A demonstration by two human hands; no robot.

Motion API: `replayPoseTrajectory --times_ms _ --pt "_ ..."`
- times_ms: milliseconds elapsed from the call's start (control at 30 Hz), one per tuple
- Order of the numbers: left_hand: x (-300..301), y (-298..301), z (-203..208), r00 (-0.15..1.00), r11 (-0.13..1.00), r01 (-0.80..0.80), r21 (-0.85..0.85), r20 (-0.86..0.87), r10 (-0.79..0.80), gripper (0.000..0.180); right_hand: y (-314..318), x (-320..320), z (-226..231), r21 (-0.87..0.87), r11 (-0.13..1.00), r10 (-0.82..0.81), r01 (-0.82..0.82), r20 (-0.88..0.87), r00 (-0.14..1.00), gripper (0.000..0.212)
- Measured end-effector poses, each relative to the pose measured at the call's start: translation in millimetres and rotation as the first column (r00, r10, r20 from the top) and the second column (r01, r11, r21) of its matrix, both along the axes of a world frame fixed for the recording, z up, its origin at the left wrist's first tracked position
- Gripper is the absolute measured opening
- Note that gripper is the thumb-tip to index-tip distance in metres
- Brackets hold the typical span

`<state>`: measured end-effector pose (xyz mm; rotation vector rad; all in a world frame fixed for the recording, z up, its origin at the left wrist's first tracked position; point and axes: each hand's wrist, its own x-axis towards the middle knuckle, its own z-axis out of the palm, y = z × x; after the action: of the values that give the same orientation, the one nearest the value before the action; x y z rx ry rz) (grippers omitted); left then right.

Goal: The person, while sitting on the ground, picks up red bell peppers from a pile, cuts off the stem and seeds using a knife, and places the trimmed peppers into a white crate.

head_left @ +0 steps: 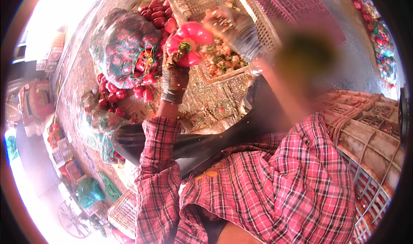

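Note:
My left hand (174, 78), in a dirty, wet-looking glove with a ribbed grey cuff, is closed round the underside of a large red bell pepper (195, 35). The green stem end of the pepper is turned up toward me. Just right of the pepper is my right hand (226, 23), gloved and speckled with pale seeds. Its fingers look curled, but blur hides what they hold. Beneath it stands a pale plastic crate (269, 31) with pepper cores and seedy scraps (226, 59) inside.
A net sack of red peppers (122, 50) and loose peppers (112, 89) lie to the left. A purple crate (286, 5) stands at the far right. Stacked crates (361, 132) rise beside my right side. A blurred dark green round shape (307, 52) covers part of the right.

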<state>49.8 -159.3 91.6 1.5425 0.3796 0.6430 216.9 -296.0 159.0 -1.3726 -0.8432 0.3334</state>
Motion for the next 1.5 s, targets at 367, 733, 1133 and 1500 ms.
replayPoseTrajectory --times_ms 367,733,1133,1500 --pt "-47 -47 -9 0.966 0.733 -0.075 -0.676 0.134 0.222 0.034 30 -67 -67 -0.25 0.798 0.403 -0.548 -0.456 0.794 0.034" --pt "-58 -50 -35 0.921 0.828 -0.249 -0.503 0.14 0.363 0.049 20 -85 -115 0.194 0.653 0.664 -0.732 -0.612 0.43 0.04" --pt "-57 -48 -64 0.896 0.601 -0.339 -0.724 -0.053 0.441 0.034 29 -102 -74 -0.678 0.582 0.307 -0.448 -0.327 0.894 0.029" --pt "-53 -47 -61 0.947 0.69 0.269 -0.672 0.317 -0.06 0.041 15 -99 -95 0.024 0.884 0.347 -0.468 -0.705 0.619 0.021"
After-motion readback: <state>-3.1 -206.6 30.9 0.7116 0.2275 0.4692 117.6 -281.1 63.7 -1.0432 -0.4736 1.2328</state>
